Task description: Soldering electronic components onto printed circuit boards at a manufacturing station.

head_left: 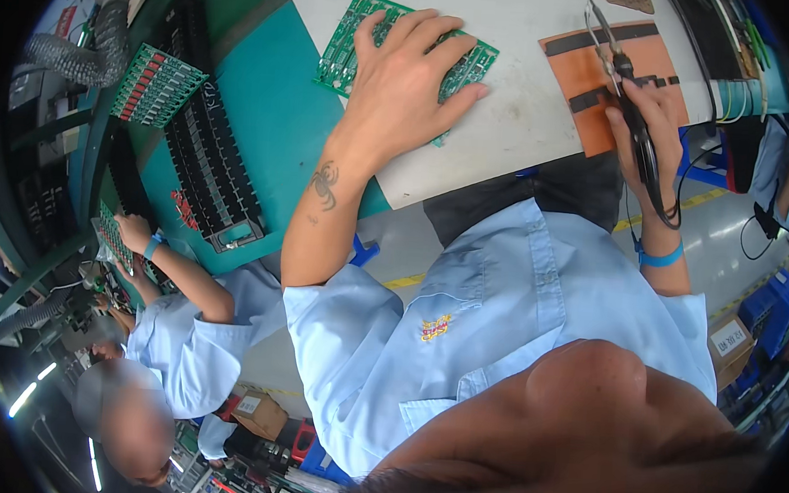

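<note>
Green circuit board (353,41), studded with rows of small parts, lying flat on the white table (511,118) and pinned under the spread, flat left hand (405,75), grip released, palm pressing. Right of the board, right hand (646,126) clenched around a black-handled cutting tool (618,66) over an orange mat (602,97). Bare white surface between board and mat; table edge just below the board.

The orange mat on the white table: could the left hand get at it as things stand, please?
Probably yes. The left hand lies flat on the green circuit board, with bare white table between it and the orange mat; only the right hand, holding pliers, is above it.
</note>
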